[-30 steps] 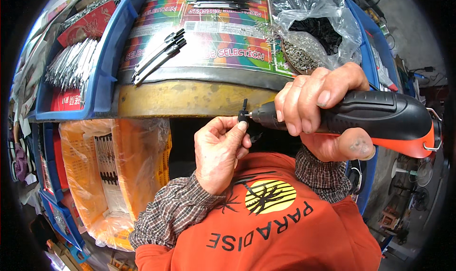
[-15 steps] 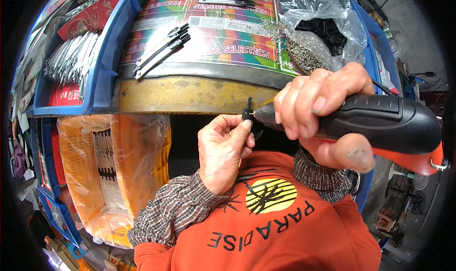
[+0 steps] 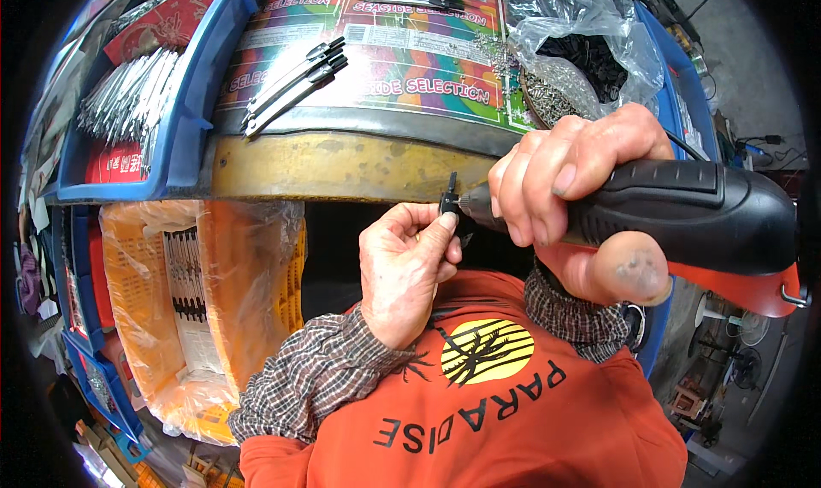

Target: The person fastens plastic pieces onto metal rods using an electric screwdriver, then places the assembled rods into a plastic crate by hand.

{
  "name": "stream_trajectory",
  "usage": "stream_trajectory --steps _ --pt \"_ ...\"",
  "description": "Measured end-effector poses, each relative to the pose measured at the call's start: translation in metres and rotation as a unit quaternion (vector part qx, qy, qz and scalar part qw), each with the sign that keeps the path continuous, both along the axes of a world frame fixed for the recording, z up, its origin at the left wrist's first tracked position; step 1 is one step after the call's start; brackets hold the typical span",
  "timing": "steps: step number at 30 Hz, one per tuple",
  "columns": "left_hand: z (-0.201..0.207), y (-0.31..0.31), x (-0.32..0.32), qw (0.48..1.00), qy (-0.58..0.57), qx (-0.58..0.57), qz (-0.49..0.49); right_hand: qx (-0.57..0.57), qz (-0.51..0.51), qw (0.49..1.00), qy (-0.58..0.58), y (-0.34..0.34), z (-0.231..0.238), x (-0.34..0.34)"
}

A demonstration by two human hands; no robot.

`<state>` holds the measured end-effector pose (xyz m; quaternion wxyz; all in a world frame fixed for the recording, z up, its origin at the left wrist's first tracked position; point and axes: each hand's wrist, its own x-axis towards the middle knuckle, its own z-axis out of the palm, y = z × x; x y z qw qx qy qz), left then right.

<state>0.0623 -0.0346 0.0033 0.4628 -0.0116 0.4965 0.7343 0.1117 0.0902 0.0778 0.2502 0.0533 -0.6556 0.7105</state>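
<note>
Head view: the left hand (image 3: 409, 266) pinches a small black piece (image 3: 447, 204) between thumb and index finger, a thin stem of it pointing to the far side. The piece is held just at the near edge of the counter (image 3: 342, 170), not resting in any fixture. The right hand (image 3: 590, 150) has its fingers wrapped round a black and orange power driver (image 3: 693, 218), lying nearly level with its nose pointing left into the piece. Whether the bit is seated in a screw cannot be told; the contact is too small and partly hidden.

Assessment: the driver's axis should be kept square to the piece's right face, since a tilted bit would likely slip or cross the thread. The left fingers should grip firmly against the turning force, with the thumb tip clear of the bit; it sits very near now. Light, steady pressure is advised, stopping once the screw is snug, as the piece may be plastic and could strip. Finished-looking rods (image 3: 295, 90) lie farther left on the counter.
</note>
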Motion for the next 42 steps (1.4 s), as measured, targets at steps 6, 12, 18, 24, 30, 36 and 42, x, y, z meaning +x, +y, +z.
stream_trajectory --steps 6,12,18,24,30,36,42 --pt "-0.002 0.001 0.001 1.0 -0.002 0.019 0.006 0.0 -0.046 0.999 -0.007 -0.003 0.001 -0.001" --pt "-0.002 -0.002 -0.001 0.999 -0.023 0.039 -0.004 0.027 -0.066 0.997 -0.039 0.004 0.004 -0.004" --pt "0.0 -0.004 -0.003 0.999 -0.017 0.026 -0.008 0.068 0.041 0.996 0.035 0.006 0.005 -0.004" --pt "-0.001 -0.004 -0.003 0.998 -0.05 0.035 -0.009 0.037 0.003 0.999 0.021 0.0 0.001 -0.006" --pt "0.003 -0.003 -0.004 0.999 -0.039 0.008 -0.023 0.045 0.008 0.997 -0.055 0.002 0.011 -0.004" --pt "0.003 0.0 -0.002 1.0 -0.024 0.016 -0.004 0.087 0.092 0.983 -0.137 0.017 0.021 -0.004" --pt "-0.004 -0.003 0.002 0.997 0.072 0.014 -0.002 0.128 0.066 0.988 -0.057 0.017 0.006 -0.012"
